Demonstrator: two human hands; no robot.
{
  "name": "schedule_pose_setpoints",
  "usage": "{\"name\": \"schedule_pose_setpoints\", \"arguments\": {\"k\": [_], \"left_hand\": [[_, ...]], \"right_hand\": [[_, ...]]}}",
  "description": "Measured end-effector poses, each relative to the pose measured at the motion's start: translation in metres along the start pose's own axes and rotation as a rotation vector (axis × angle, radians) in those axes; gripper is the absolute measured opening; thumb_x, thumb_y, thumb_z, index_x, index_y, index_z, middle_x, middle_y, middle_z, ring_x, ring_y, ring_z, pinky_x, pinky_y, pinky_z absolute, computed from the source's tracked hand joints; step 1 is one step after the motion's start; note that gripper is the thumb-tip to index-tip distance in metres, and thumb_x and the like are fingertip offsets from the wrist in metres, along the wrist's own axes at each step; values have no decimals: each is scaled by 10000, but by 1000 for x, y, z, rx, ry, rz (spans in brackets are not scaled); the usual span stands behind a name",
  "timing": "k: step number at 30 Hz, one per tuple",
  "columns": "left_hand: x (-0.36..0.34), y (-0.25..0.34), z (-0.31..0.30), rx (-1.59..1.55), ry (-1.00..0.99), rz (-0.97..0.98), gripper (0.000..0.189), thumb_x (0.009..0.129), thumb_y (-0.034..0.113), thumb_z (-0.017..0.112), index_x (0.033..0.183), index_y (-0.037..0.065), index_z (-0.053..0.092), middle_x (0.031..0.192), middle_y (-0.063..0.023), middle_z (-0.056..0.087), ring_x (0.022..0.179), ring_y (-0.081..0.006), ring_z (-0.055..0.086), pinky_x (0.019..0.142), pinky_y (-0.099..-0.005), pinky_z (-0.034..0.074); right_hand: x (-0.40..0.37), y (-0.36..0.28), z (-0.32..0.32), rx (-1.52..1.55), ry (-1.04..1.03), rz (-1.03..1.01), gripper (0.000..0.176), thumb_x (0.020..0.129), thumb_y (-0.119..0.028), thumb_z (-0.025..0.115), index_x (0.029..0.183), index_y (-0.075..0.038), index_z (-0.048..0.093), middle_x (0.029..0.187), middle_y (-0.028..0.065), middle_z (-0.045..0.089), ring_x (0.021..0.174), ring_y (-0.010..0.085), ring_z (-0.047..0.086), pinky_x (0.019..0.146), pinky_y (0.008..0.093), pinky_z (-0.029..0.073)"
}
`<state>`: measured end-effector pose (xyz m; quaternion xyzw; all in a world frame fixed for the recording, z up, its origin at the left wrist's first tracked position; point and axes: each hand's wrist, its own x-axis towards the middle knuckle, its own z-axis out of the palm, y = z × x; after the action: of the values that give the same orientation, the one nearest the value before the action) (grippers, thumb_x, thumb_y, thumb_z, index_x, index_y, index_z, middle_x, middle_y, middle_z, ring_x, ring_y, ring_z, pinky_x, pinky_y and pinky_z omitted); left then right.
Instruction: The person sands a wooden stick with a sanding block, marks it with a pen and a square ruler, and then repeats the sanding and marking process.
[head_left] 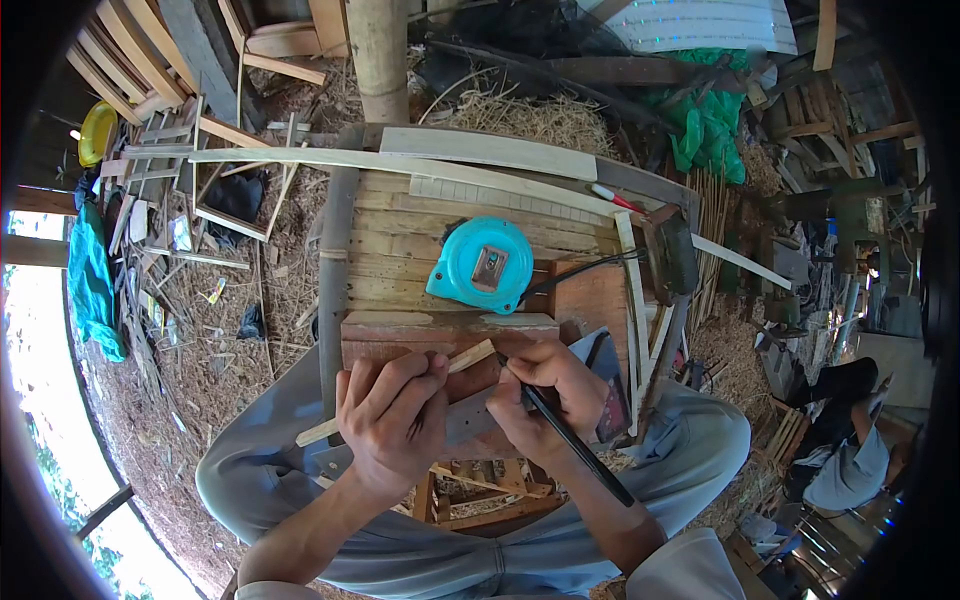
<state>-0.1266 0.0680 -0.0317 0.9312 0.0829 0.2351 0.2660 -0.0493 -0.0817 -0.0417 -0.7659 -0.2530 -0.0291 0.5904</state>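
My left hand [395, 415] is closed round a thin pale wooden strip [474, 356], whose lower end [318, 432] sticks out on the left. A long black pen [580, 445] is pinched in my right hand [550, 392], slanting down across the wrist. The pen's tip is right at the strip's upper right end. Beneath both hands lies a reddish-brown wooden board [470, 408]. A teal tape measure [462, 258] sits just beyond them on the bamboo-slat bench [390, 240]. Partly hidden behind my right hand is a flat dark-edged object [604, 365].
Long pale wooden slats [480, 148] lie across the bench's far edge, near a red-and-white pen [615, 197]. A bamboo post [378, 60] rises behind. Wooden frames [240, 195] and shavings cover the ground at left. Another person [855, 465] sits at far right.
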Motion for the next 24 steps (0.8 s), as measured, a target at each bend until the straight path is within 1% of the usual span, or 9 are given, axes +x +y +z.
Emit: {"name": "schedule_pose_setpoints", "arguments": {"k": [7,13,16,22,24], "left_hand": [[2,1,-1,-3,-1,2,146,717,-5,777,787,93,696,881,35,666,686,-184,549,612,-336,364],[1,0,0,-1,9,8,143,719,-4,778,785,93,696,875,30,664,683,-187,548,612,-337,366],[0,1,0,3,0,4,147,713,-5,778,782,92,693,871,29,659,685,-188,550,612,-338,366],[1,0,1,6,12,21,154,704,-7,779,776,91,683,865,25,652,688,-190,553,613,-340,367],[1,0,1,1,8,16,152,709,0,784,778,91,684,865,25,651,690,-189,554,614,-340,367]], "right_hand": [[0,-1,0,5,4,-10,254,714,57,746,740,4,499,734,160,631,576,202,607,528,284,487],[0,1,0,-13,-1,-39,243,716,57,748,760,4,514,743,168,637,591,210,615,552,296,506],[-1,0,0,23,-1,-12,240,715,53,753,773,7,526,751,171,642,599,211,621,563,301,514],[0,0,0,-17,-9,-23,239,716,46,763,774,3,534,765,166,653,615,217,637,578,289,522],[-1,2,0,-1,15,-21,233,719,50,760,781,10,539,776,161,661,623,205,643,587,282,527]]}}
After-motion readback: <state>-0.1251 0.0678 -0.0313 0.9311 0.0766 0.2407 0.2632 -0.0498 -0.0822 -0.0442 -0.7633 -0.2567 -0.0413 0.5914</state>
